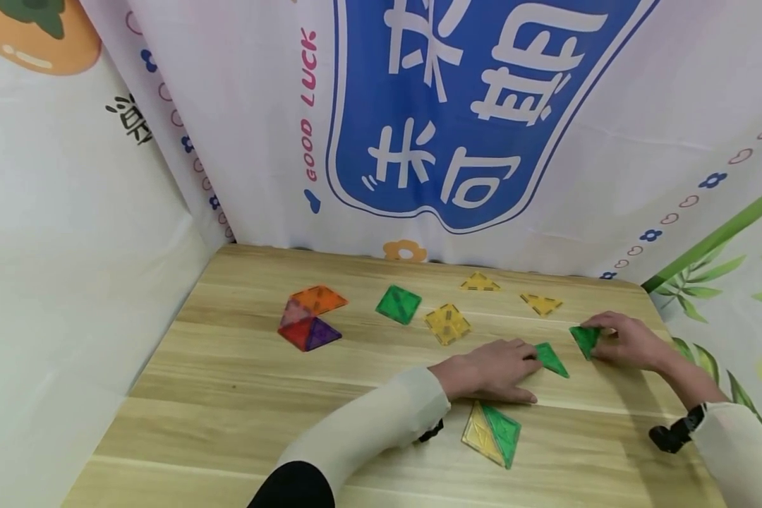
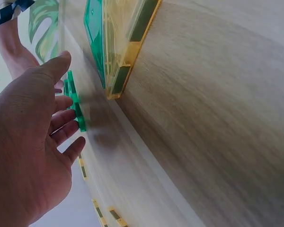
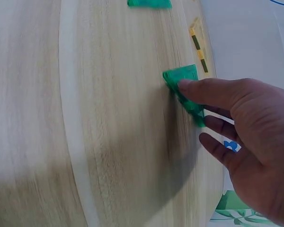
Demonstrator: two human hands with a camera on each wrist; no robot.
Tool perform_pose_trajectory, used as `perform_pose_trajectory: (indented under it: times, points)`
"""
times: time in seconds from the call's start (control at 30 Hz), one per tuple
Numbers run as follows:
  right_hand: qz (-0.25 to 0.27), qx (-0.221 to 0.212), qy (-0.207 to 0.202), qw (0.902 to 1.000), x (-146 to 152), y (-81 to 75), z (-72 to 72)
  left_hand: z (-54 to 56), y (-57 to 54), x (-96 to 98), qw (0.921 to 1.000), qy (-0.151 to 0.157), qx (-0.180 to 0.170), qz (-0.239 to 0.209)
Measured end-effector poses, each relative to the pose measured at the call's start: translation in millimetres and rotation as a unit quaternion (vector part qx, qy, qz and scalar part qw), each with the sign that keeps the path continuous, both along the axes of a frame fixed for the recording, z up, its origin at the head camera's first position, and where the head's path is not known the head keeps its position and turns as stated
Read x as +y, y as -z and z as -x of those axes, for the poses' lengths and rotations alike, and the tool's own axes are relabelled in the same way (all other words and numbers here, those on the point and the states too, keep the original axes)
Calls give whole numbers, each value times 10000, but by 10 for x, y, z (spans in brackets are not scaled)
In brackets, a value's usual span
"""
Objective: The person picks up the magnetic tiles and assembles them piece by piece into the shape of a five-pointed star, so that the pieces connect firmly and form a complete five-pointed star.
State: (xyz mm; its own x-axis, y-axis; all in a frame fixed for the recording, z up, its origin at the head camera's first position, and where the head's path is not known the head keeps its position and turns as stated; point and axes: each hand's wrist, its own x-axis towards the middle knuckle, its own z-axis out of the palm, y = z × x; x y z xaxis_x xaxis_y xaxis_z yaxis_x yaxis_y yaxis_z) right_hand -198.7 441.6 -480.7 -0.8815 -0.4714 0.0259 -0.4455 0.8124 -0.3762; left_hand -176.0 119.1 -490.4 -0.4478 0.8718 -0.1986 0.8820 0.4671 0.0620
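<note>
A wooden table (image 1: pixel 197 395) stands before white cloth (image 1: pixel 260 155) bearing 1 blue panel (image 1: pixel 454 130).

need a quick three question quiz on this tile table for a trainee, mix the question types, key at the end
1. Which hand pinches a green triangle between thumb and fingers?
2. True or false: in the head view, the green square lies left of the yellow square.
3. Fill in: the two-colour shape nearest the head camera is half green, half ___.

Key: 1. right hand; 2. true; 3. yellow
</note>
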Motion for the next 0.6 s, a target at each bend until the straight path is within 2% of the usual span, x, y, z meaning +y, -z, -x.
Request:
perform_pose_trajectory:
  times: [0.13,0.3,0.47,0.6]
  points:
    - [-88,-219,42,9997,18,0,-5,-8,-4,-67,9998,49,168,-42]
    - [-56,-502,217,9985,2,6,-31,-20,-48,-185,9998,53,86,-152]
    - [100,-488,305,9983,-20,43,-97,-20,-87,-299,9988,-68,-366,-323]
    - [128,-475,341,9982,-46,73,-138,4,-90,-359,9937,-99,-785,-799]
